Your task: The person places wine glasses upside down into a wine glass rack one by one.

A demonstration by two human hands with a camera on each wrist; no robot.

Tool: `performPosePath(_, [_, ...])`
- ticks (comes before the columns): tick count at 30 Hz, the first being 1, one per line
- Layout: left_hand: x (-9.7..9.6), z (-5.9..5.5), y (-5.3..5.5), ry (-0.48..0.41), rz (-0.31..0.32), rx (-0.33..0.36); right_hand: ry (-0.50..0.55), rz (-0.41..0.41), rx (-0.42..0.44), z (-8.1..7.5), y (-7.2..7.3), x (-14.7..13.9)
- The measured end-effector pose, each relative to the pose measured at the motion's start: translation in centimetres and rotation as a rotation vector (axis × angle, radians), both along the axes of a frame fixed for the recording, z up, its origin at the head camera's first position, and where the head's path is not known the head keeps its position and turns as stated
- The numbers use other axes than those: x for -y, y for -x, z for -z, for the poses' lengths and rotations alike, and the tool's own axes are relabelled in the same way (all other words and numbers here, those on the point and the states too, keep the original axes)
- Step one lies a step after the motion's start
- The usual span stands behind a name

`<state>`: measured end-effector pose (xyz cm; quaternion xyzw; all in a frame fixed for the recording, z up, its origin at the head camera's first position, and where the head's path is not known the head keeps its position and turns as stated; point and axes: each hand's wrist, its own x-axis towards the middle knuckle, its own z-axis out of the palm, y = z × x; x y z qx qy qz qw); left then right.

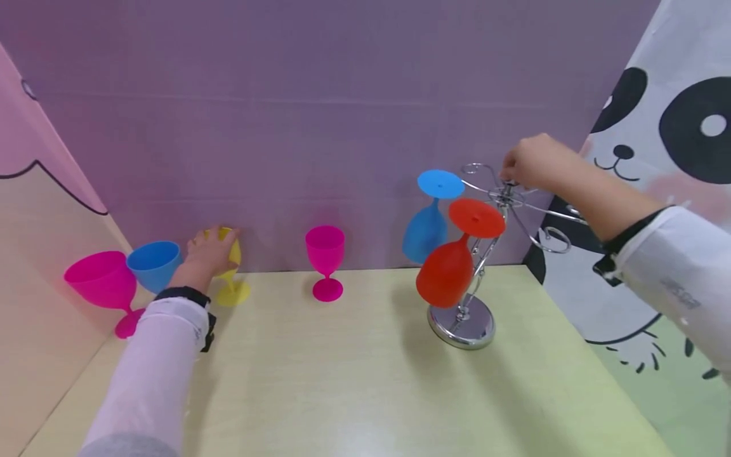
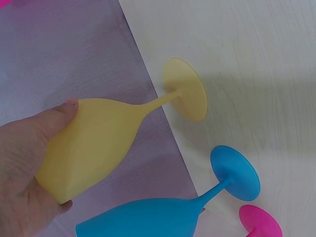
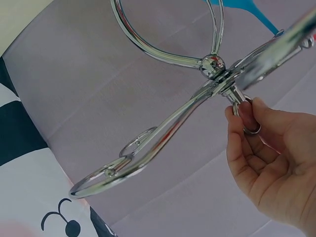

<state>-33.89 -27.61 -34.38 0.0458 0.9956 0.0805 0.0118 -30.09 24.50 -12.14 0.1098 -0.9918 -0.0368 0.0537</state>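
Our pale left sleeve (image 1: 143,387) fills the lower left of the frame, nearest the camera, with our right sleeve (image 1: 679,285) at the right edge. Our left hand (image 1: 208,254) grasps a yellow cup (image 2: 94,143) around its bowl near the rim, left of centre; we cannot tell whether its foot touches the bench (image 1: 320,387). Just beside it, farther left, are a blue cup (image 1: 154,263) and a larger-looking pink cup (image 1: 105,278). Another pink cup (image 1: 325,251) stands upright near the middle of the frame, by the bench's back edge. Right of centre, our right hand (image 1: 539,162) pinches the ring (image 3: 254,131) at the top of a shiny metal rack (image 1: 505,195). On the rack's left side, a second blue cup (image 1: 426,231) and a red cup (image 1: 447,273) hang bowl-down, tilted. We see a purple backdrop (image 1: 342,127) behind everything and a panda picture (image 1: 702,266) along the right.
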Motion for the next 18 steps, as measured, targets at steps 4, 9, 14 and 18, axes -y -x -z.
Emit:
performPosePath(4, [-0.2,-0.2,-0.2,0.003,0.000,-0.001,-0.013,0.009,-0.002,0.1,0.0,0.0])
performPosePath(9, [-0.3,-0.2,-0.3,0.008,0.008,-0.004,-0.041,0.009,-0.003,0.0,-0.1,0.0])
performPosePath(14, [0.0,-0.2,-0.4,0.011,0.004,-0.009,-0.056,-0.002,-0.012,-0.2,-0.3,0.4])
performPosePath(18, [0.0,-0.3,-0.5,0.005,0.000,-0.009,-0.070,0.024,0.002,-0.2,-0.4,0.9])
